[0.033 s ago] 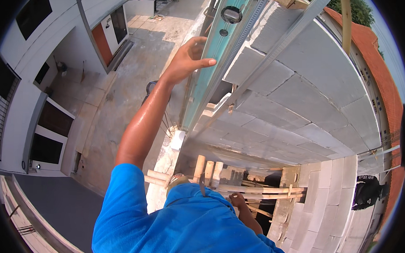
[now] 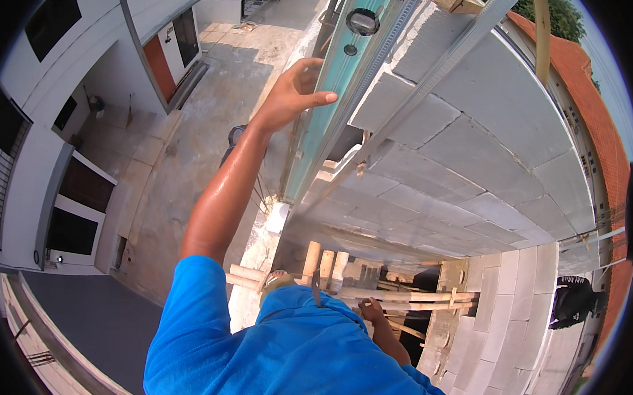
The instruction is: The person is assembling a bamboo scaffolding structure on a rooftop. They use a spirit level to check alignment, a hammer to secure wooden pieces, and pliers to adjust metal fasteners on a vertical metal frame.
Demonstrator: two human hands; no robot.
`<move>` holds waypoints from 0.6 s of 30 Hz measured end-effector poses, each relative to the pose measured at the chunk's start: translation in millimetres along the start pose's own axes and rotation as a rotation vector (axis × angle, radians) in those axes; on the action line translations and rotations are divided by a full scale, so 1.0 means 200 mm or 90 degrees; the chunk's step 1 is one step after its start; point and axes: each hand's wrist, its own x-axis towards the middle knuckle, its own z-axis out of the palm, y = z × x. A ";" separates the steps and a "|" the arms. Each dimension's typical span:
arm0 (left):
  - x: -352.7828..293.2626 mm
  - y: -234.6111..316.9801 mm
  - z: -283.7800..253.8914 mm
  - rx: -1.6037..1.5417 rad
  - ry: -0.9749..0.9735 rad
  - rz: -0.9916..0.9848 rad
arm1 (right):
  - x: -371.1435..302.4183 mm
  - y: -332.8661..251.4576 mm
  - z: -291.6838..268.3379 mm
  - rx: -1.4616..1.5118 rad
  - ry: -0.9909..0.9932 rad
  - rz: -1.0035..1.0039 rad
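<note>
A long teal spirit level (image 2: 321, 127) stands on end against the end of a grey block wall (image 2: 475, 127), its round dark vial near the top of view. My left hand (image 2: 292, 97) grips the level's left edge, thumb across its face and fingers partly hidden behind. Beside the level runs a perforated metal strip (image 2: 387, 45), with a metal bar (image 2: 435, 79) slanting farther right. My right hand (image 2: 372, 310) is low by my waist, fingers curled in; whatever they may hold is hidden. A thin, dark, flat piece (image 2: 317, 288) shows at my waist.
Wooden poles (image 2: 411, 296) lie across an opening below me, with more pole ends (image 2: 312, 262) nearby. A pale ledge (image 2: 254, 255) runs along my left, above a concrete yard (image 2: 181, 213). A person in black (image 2: 573, 304) is beyond the lower block wall (image 2: 494, 325) at right.
</note>
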 end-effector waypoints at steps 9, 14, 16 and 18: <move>-0.04 -0.03 -0.04 0.054 0.015 -0.009 | 0.13 -0.40 -0.12 -0.039 0.015 -0.056; 0.04 0.05 -0.03 0.093 -0.028 0.020 | 0.13 -0.39 -0.11 -0.007 -0.009 -0.090; 0.05 0.03 -0.04 0.136 -0.029 0.026 | 0.08 -0.44 -0.10 -0.017 0.007 -0.085; 0.09 0.02 -0.05 0.145 -0.034 0.027 | 0.03 -0.43 -0.09 -0.027 0.027 -0.108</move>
